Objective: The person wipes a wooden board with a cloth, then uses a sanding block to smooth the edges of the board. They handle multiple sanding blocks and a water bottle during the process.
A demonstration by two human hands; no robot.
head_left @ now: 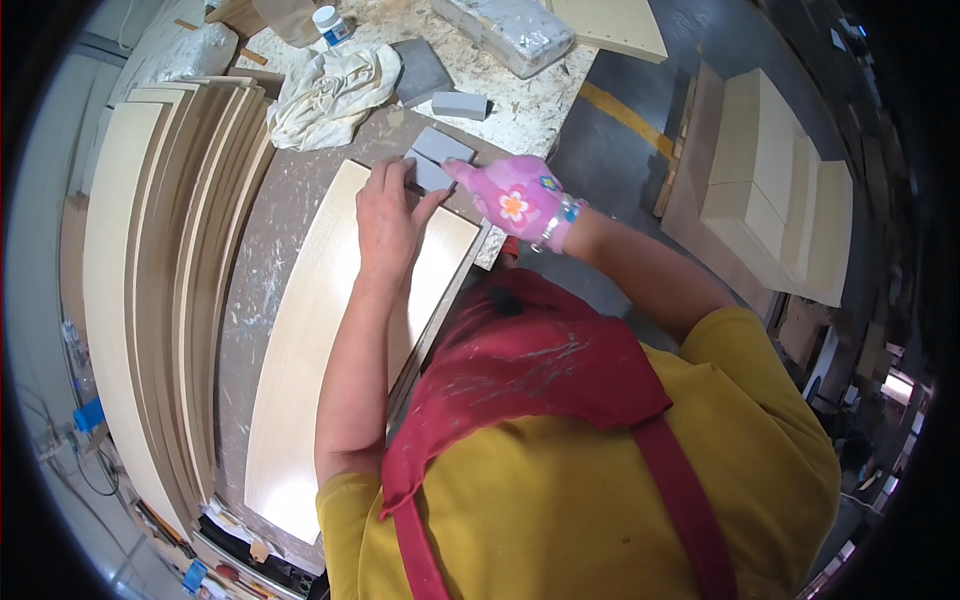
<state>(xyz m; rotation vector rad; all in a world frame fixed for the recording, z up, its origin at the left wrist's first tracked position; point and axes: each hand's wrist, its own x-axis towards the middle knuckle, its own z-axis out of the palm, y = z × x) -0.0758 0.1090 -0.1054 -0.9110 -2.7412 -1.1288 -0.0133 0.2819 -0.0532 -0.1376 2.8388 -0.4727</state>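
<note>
A pale, curved wooden panel [300,340] lies lengthwise on the worktable in front of me. At its far end are two grey sanding blocks, one [445,145] just beyond the other [430,176]. My bare left hand [388,222] reaches over the panel, fingers and thumb bent around the left side of the nearer sanding block. My right hand [515,200], in a pink flowered glove with a bracelet at the wrist, meets that block's right end with its fingertips; its other fingers are partly hidden. A third grey block [460,105] sits farther back.
Several curved panels [150,250] stand stacked on edge at the left. A cream rag [335,95], a dark grey sheet [422,72], a white jar [331,25] and a plastic-wrapped block [505,32] lie at the back. More pale boards [770,190] are stacked to the right.
</note>
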